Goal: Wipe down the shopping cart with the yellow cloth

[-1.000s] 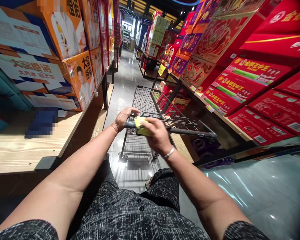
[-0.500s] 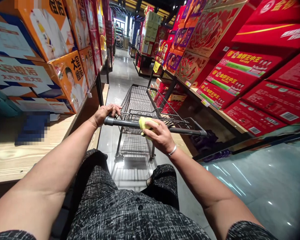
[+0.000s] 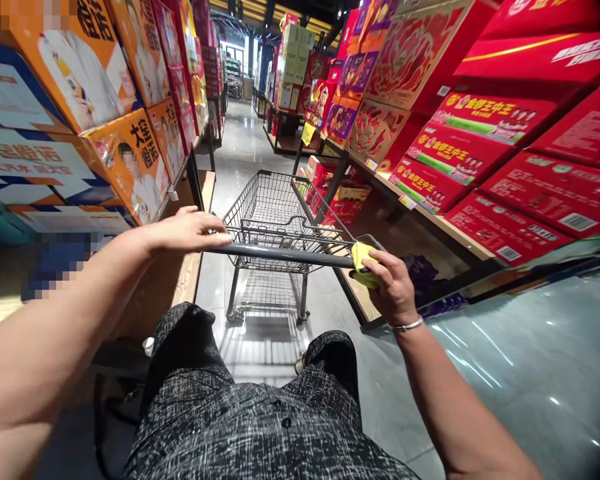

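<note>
A black wire shopping cart (image 3: 280, 207) stands in the aisle in front of me, its basket bare. My left hand (image 3: 190, 230) is closed over the left end of the grey handle bar (image 3: 285, 255). My right hand (image 3: 393, 287) presses a yellow cloth (image 3: 363, 257) around the right end of the same bar. A silver bracelet sits on my right wrist. My lap in dark speckled fabric fills the bottom of the view.
Orange gift boxes (image 3: 130, 157) line the wooden shelf on the left. Red boxes (image 3: 485, 160) fill the slanted shelves on the right. The glossy tiled aisle (image 3: 240, 147) runs away ahead between them. More red boxes (image 3: 340, 200) sit low beside the cart's right side.
My right hand slid the yellow cloth along the bar from near its left end to its right end. My left hand stayed on the left end.
</note>
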`<state>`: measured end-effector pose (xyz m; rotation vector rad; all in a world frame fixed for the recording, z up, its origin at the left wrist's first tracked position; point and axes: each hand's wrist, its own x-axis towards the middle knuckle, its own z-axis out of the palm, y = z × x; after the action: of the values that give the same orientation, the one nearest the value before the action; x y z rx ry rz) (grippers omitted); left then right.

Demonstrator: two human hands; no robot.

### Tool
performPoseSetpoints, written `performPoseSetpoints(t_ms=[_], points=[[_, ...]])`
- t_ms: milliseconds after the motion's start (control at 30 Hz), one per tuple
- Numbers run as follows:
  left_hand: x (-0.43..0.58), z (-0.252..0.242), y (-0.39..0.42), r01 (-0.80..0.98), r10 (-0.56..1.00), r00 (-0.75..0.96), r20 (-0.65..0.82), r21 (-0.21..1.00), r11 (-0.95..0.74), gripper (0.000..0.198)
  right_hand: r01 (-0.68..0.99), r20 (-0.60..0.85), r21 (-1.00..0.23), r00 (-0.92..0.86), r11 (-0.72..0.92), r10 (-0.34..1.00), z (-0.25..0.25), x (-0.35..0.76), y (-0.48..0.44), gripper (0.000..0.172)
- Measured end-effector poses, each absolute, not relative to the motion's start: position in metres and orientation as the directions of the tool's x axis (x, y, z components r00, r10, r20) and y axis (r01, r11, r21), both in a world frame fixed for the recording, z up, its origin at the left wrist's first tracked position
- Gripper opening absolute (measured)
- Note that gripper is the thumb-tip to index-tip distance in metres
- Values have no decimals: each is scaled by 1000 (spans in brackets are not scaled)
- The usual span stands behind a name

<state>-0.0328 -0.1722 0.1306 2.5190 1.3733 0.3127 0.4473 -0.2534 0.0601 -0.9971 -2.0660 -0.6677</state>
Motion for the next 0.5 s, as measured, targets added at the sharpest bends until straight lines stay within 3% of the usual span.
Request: performPoseSetpoints(t_ms=[67,200,333,500], points=[[-9,130,-195,757,797,600,71,273,-594,59,798,802,95,-416,595,429,58,418,-250,45],[42,109,-226,750,770,568,292,203,-630,56,698,804,39,-447,715,392,60,342,-240,45],[68,86,-228,769,722,495,484,143,-623,39,636,730,-7,-524,772,438,69,292,-233,40],[52,79,-216,776,719,455,524,162,-610,34,599,632,-24,-612,801,476,86,325,-232,39]])
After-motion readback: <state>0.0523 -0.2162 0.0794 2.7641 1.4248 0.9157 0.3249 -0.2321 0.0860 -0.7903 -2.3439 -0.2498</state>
